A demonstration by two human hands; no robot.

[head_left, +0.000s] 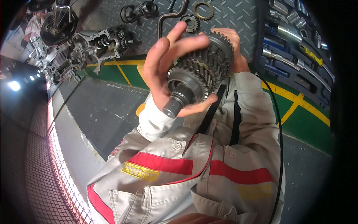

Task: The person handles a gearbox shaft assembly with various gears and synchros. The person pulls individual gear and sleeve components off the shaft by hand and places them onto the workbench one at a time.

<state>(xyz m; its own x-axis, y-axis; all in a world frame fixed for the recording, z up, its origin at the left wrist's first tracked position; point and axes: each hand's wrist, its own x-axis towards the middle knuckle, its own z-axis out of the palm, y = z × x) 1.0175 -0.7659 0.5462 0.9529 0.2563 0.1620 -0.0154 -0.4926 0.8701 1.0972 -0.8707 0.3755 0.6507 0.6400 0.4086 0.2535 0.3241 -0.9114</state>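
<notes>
A gear shaft (pixel 203 71), dark steel with several toothed gears stacked along it, is held up in front of my chest. Its splined, narrower end points down and toward me, tilted to the left. My left hand (pixel 154 69) cradles it from the left, fingers curved over the top and thumb beneath the near end. At the far end, my right hand (pixel 236 46) grips the shaft beside the largest gear; most of its fingers are hidden behind the gears. A loose small gear (pixel 192 24) and a brass-coloured ring (pixel 203 11) lie on the tread-plate bench (pixel 238 18) just beyond.
An opened gearbox housing (pixel 102 44) sits at the left of the bench. Another gear assembly (pixel 145 8) and a bent metal bar (pixel 161 24) lie at the back. On the right is a socket tool case (pixel 268 61). A black cable (pixel 279 127) hangs beside my sleeve.
</notes>
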